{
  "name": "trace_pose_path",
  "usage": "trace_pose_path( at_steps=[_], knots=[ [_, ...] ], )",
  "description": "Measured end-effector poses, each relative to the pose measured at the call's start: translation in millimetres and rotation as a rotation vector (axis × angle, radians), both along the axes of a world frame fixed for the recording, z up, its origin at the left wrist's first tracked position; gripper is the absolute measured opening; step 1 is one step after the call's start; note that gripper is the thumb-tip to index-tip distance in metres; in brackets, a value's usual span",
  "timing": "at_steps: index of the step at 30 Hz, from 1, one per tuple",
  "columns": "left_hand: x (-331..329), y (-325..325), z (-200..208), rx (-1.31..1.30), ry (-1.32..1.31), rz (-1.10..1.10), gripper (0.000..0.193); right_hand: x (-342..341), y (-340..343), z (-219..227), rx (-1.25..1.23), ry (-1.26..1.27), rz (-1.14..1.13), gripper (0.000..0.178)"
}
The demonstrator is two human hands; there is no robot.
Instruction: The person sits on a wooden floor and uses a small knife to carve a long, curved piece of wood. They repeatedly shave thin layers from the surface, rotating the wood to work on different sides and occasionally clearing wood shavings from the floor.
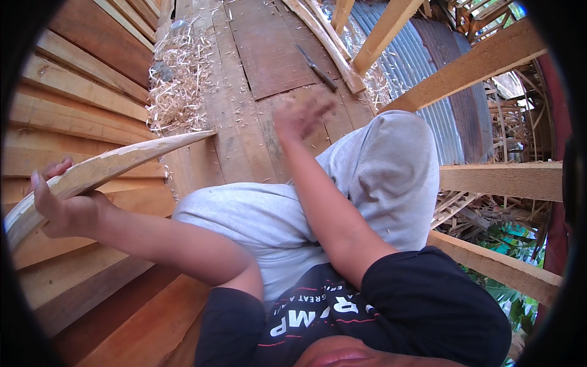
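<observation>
A long curved piece of pale wood [122,160], roughly carved and tapering to a point, slants up from the left edge. My left hand [70,205] is closed around its lower part, with the thumb and fingers on either side. Its tip reaches over the plank floor. My right hand [301,116] is raised in front of my knees, empty and somewhat blurred, its fingers stretched toward the far right. Just beyond those fingers, a knife [316,68] with a narrow dark blade lies on the boards, apart from the hand.
Curly wood shavings [183,85] heap along the plank wall [85,116] on the left. A flat brown board [269,43] lies on the floor ahead. Long wood strips [333,46] lie beyond the knife. Timber rails [477,67] and corrugated metal sheets [422,73] border the right side.
</observation>
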State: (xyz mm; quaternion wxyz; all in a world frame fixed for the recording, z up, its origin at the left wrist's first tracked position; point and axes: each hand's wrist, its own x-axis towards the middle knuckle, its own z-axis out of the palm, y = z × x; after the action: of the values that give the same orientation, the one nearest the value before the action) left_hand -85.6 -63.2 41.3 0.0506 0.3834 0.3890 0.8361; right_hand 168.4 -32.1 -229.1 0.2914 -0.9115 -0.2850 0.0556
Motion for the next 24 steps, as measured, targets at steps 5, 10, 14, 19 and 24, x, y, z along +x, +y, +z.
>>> trace_pose_path(
  at_steps=[5,10,14,19,24],
  knots=[
    [-8,1,-5,0.015,0.035,-0.053,0.021,3,-11,-17,-0.218,0.43,-0.131,0.086],
    [3,2,-1,-0.006,0.051,-0.024,0.021,-29,1,-15,0.232,0.26,0.466,0.087],
    [-14,-4,-4,-0.004,0.064,-0.045,0.02,-20,-23,19,-0.223,0.544,-0.046,0.082],
    [-1,0,-3,-0.033,0.049,-0.042,0.021,-35,-6,-3,0.332,0.746,0.553,0.095],
    [-8,-3,-3,-0.026,0.047,-0.028,0.023,4,22,-5,0.172,0.094,0.129,0.089]
  ],
)
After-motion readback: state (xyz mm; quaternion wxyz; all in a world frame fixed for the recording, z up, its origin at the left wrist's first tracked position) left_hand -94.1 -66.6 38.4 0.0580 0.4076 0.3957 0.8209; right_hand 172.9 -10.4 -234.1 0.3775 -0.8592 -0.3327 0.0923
